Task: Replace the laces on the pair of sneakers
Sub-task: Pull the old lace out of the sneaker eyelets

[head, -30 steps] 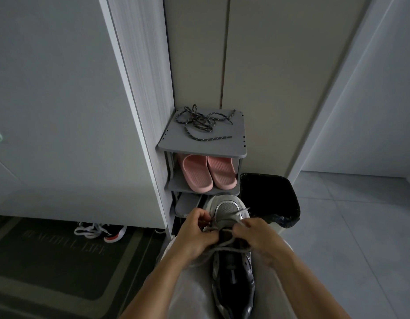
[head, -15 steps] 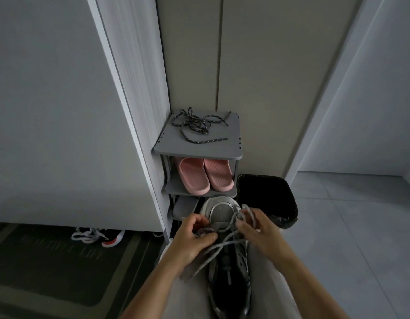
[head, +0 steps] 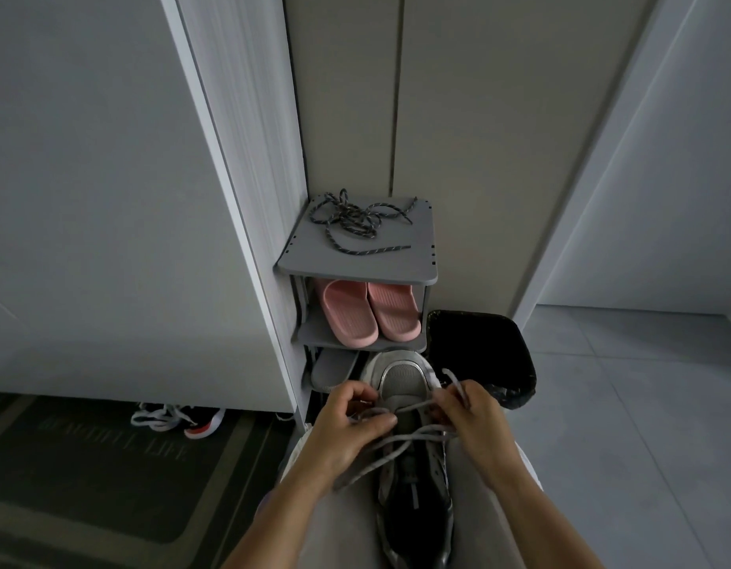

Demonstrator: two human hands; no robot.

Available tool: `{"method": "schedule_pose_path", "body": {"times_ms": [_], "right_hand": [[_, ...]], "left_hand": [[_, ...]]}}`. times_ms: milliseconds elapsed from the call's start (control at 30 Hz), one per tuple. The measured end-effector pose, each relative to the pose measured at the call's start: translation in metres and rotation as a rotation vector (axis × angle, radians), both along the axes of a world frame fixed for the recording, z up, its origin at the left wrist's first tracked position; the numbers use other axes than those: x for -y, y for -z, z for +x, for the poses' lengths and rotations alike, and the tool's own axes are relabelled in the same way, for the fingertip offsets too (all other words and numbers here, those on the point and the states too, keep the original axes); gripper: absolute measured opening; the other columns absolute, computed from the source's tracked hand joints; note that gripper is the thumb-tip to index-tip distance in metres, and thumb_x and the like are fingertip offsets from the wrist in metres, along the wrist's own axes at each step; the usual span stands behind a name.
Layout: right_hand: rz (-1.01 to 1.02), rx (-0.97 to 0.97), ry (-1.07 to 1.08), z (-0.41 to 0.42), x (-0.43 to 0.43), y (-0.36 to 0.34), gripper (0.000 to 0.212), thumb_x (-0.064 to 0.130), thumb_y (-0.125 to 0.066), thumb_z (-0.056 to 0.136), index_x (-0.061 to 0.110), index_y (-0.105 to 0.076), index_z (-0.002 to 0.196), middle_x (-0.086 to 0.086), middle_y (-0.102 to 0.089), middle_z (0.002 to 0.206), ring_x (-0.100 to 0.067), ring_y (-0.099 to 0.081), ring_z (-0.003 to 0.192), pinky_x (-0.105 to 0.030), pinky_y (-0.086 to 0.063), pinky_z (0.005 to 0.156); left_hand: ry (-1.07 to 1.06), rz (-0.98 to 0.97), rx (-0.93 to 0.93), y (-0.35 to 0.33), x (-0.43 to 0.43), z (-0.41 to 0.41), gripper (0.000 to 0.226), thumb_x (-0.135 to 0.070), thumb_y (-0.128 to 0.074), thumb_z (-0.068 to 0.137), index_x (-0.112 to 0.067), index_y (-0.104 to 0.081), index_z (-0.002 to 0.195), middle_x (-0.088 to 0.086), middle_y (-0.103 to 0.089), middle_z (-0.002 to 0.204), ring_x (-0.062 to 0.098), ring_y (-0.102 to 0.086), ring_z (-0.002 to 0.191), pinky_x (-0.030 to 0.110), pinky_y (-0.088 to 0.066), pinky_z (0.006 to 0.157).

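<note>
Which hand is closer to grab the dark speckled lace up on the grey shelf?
Probably the left hand: the dark speckled rope lace is heaped on the left part of the grey shelf top, straight ahead of it. The right hand sits further right. Both pinch the grey lace.

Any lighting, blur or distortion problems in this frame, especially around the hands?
Head view: dim, flat light, no glare; door frame slants from wide-angle distortion; left hand and right hand, pinching the grey lace, and the sneaker look sharp; the doormat lettering is murky.
</note>
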State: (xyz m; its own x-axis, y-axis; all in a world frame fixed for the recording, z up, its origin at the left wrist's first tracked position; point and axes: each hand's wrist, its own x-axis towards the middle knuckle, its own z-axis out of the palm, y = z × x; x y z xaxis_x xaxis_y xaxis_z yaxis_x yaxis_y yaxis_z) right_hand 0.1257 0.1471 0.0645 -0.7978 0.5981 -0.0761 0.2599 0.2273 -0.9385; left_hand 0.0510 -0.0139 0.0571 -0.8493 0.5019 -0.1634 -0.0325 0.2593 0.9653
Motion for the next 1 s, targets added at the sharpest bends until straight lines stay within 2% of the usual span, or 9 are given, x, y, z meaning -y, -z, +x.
{"method": "schedule_pose_path", "body": {"times_ms": [67, 167, 333, 467, 533, 633, 800, 900, 1000], "right_hand": [[-0.114, -0.107, 0.082, 0.003, 0.002, 0.004, 0.02, 0.012, -0.056, 0.09, -0.006, -0.053, 0.081, -0.01, -0.069, 0.072, -0.022, -0.067, 0.069, -0.03, -0.053, 0.065], [-0.293, -0.238, 0.154, 0.001, 0.005, 0.004, 0.018, 0.009, -0.048, 0.093, -0.004, -0.053, 0.082, -0.008, -0.071, 0.07, -0.016, -0.068, 0.063, -0.02, -0.053, 0.056], [-0.636, -0.475, 0.344, 0.002, -0.028, 0.003, 0.022, 0.011, -0.04, 0.097, 0.012, -0.046, 0.075, 0.004, -0.062, 0.05, -0.005, -0.056, 0.046, -0.015, -0.044, 0.045], [-0.407, -0.251, 0.085, 0.0, -0.019, 0.01, 0.022, 0.008, -0.048, 0.093, 0.011, -0.046, 0.072, 0.009, -0.043, 0.048, -0.008, -0.035, 0.047, -0.014, -0.031, 0.044], [-0.207, -0.099, -0.144, 0.0, -0.006, 0.005, 0.015, 0.007, -0.06, 0.086, 0.007, -0.052, 0.074, 0.005, -0.045, 0.056, -0.006, -0.04, 0.051, -0.013, -0.034, 0.048], [0.013, 0.042, -0.33, -0.002, 0.003, -0.004, 0.016, 0.011, -0.072, 0.077, 0.009, -0.057, 0.074, 0.005, -0.052, 0.059, 0.001, -0.046, 0.05, -0.01, -0.037, 0.05], [0.418, 0.145, -0.347, -0.007, 0.007, -0.01, 0.011, 0.02, -0.067, 0.082, 0.013, -0.059, 0.078, 0.01, -0.049, 0.067, -0.009, -0.05, 0.065, -0.015, -0.035, 0.057], [0.435, 0.123, -0.273, -0.001, -0.001, -0.013, 0.011, 0.017, -0.062, 0.085, 0.012, -0.056, 0.078, 0.009, -0.047, 0.065, -0.012, -0.047, 0.062, -0.018, -0.033, 0.055], [0.364, 0.112, 0.004, 0.013, -0.029, -0.006, 0.018, 0.013, -0.062, 0.086, 0.012, -0.049, 0.073, 0.006, -0.047, 0.06, -0.019, -0.047, 0.06, -0.021, -0.032, 0.05]], "left_hand": [[0.001, -0.029, -0.036, 0.0, -0.005, 0.001, 0.04, -0.016, -0.076, 0.073, -0.016, -0.052, 0.104, 0.002, -0.055, 0.105, -0.007, -0.057, 0.079, 0.003, -0.042, 0.066], [-0.01, -0.099, -0.065, -0.002, -0.013, 0.002, 0.045, -0.018, -0.077, 0.07, -0.019, -0.047, 0.104, 0.002, -0.048, 0.109, 0.002, -0.054, 0.088, 0.007, -0.043, 0.067], [-0.033, -0.072, 0.035, -0.001, -0.011, 0.0, 0.045, -0.025, -0.069, 0.058, -0.022, -0.049, 0.098, 0.009, -0.055, 0.105, 0.012, -0.055, 0.086, 0.02, -0.046, 0.075], [-0.042, -0.04, 0.073, 0.001, -0.011, 0.0, 0.038, -0.005, -0.07, 0.072, -0.015, -0.049, 0.102, 0.011, -0.056, 0.103, 0.007, -0.056, 0.078, 0.015, -0.047, 0.069], [-0.037, -0.029, 0.073, 0.001, -0.012, 0.0, 0.039, -0.002, -0.069, 0.073, -0.013, -0.048, 0.104, 0.01, -0.055, 0.102, 0.006, -0.056, 0.077, 0.013, -0.047, 0.066], [-0.023, -0.044, 0.061, -0.002, -0.011, -0.001, 0.04, -0.003, -0.069, 0.074, -0.014, -0.047, 0.106, 0.01, -0.057, 0.104, 0.013, -0.057, 0.085, 0.021, -0.048, 0.074], [0.01, -0.067, 0.034, -0.003, -0.01, -0.003, 0.04, -0.008, -0.069, 0.073, -0.016, -0.047, 0.106, 0.007, -0.057, 0.104, 0.015, -0.057, 0.089, 0.022, -0.048, 0.075], [-0.01, -0.076, -0.022, -0.003, -0.008, -0.001, 0.039, -0.019, -0.068, 0.062, -0.019, -0.049, 0.096, 0.003, -0.054, 0.099, 0.01, -0.051, 0.08, 0.017, -0.04, 0.068], [-0.029, -0.077, -0.036, -0.002, -0.009, 0.0, 0.036, -0.023, -0.064, 0.056, -0.023, -0.048, 0.088, 0.0, -0.051, 0.096, 0.008, -0.048, 0.079, 0.017, -0.039, 0.068]]}}
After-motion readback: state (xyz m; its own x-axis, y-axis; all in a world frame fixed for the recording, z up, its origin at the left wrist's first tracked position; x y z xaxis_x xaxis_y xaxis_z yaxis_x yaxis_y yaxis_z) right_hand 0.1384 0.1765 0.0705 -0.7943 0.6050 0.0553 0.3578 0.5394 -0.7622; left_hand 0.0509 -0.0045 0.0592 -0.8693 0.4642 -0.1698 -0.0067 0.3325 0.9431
